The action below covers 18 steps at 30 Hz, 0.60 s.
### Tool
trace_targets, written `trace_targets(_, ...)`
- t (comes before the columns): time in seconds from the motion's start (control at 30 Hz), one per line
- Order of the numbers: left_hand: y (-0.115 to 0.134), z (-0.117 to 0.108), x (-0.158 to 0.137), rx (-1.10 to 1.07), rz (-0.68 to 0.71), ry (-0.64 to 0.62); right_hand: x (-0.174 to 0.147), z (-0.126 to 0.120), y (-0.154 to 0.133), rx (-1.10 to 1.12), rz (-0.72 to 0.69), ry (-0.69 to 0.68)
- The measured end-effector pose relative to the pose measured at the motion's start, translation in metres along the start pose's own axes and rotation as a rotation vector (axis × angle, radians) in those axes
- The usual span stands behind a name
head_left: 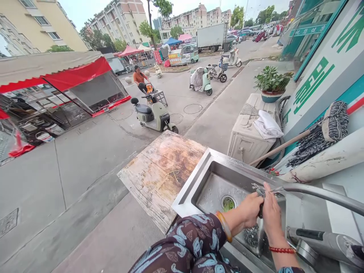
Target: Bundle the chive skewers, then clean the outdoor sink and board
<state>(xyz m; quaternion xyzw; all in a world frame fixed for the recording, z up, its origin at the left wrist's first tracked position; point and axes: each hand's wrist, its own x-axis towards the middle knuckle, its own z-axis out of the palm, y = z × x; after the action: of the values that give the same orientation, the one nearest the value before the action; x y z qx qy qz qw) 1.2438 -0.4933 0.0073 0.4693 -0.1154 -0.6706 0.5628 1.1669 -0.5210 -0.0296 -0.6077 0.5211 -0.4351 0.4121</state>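
Observation:
My left hand [250, 213] is closed around a small dark object [260, 206], mostly covered by my fingers, so I cannot tell its kind. Beside it my right hand [271, 214] is held upright, its fingers stretched out and its palm turned toward that object. Water from the curved metal faucet spout [321, 192] splashes over both hands. Below them lies the stainless steel sink [209, 189], with green scraps in its drain [228, 204]. A dark, mesh-like thing [251, 236] sits in the sink under my wrists.
A worn wooden board [159, 163] adjoins the sink on the left, with a yellowish string [173, 174] on it. A mop [335, 121] leans at the right by a white pipe. Ahead stand a potted plant [270, 83], a scooter [153, 115] and a person [140, 77].

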Motion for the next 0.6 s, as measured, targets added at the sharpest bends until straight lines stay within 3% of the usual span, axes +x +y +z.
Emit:
trace_targets(0.1, 0.026, -0.004, 0.008, -0.15, 0.054, 0.089, -0.043, 0.012, -0.017, -0.033, -0.073, -0.1)
trace_targets(0.2, 0.029, -0.012, 0.013, -0.087, 0.038, 0.134, -0.063, 0.021, -0.033, -0.03, -0.145, -0.132)
trace_targets(0.3, 0.007, -0.011, 0.008, 0.048, -0.011, 0.031, -0.033, 0.02, -0.025, 0.018, -0.133, -0.081)
trace_targets(0.43, -0.01, 0.0, 0.001, 0.156, 0.03, -0.039, 0.02, 0.006, 0.003, 0.098, 0.047, 0.043)
trace_targets(0.5, 0.001, 0.003, 0.003, 0.113, 0.068, -0.044, 0.017, 0.002, 0.004, 0.093, 0.085, 0.043)
trace_targets(0.6, 0.025, 0.0, 0.017, 0.001, 0.116, 0.028, -0.017, 0.009, -0.014, 0.033, -0.06, -0.045)
